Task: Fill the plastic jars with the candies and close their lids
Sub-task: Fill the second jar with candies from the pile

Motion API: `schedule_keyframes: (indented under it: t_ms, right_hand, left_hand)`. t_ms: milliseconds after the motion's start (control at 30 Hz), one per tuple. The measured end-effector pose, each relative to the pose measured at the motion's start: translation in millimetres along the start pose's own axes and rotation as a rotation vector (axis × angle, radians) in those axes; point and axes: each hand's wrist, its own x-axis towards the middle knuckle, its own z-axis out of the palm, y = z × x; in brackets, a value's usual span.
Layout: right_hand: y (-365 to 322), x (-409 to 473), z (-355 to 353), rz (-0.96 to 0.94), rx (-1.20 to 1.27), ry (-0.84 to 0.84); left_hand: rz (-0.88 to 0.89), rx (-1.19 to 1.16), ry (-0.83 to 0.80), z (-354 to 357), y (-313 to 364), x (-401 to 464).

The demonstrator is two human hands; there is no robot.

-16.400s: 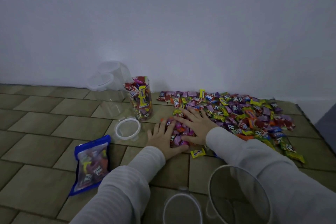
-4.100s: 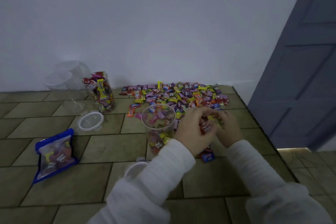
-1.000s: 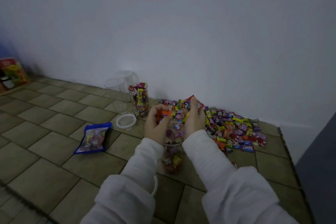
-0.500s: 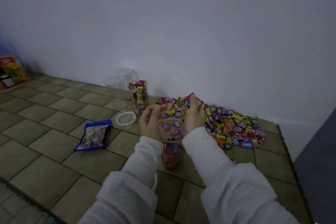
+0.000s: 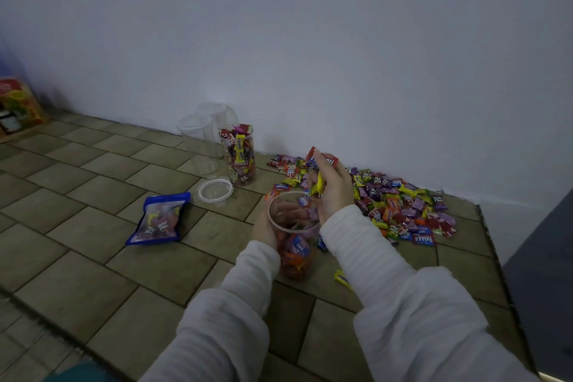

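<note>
Gripping the half-filled jar point(image 5: 294, 245), left hand point(image 5: 263, 228) fingers curled round it, right hand point(image 5: 333, 192) fingers clutching candies point(image 5: 319, 184) over its mouth

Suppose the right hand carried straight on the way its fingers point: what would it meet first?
Probably the loose pile of wrapped candies by the white wall; the right hand points up and away, though depth is unclear.

Clear glossy plastic jar point(image 5: 294, 226), shiny foil-like candy wrappers point(image 5: 400, 211), matt floor tiles point(image 5: 93, 226).
</note>
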Motion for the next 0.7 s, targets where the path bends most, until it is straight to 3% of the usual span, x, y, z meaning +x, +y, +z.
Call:
schedule_keyframes:
  t_ms: [100, 267, 533, 700]
  right_hand:
    - [2, 1, -1, -0.058, 0.017, -0.066]
    - [0, 4, -4, -0.018, -0.085, -0.12]
    - [-6, -3, -3, -0.173, -0.415, -0.244]
    - [-5, -5, -5, -0.169, -0.449, -0.291]
  left_hand:
    - [0.064, 0.007, 0.009, -4, 1, 7]
    - [0.023, 0.113, -0.004, -7, 1, 14]
    - [0.014, 0.194, 0.06, -4, 4, 10]
    - [0.168, 0.288, 0.041, -2, 4, 3]
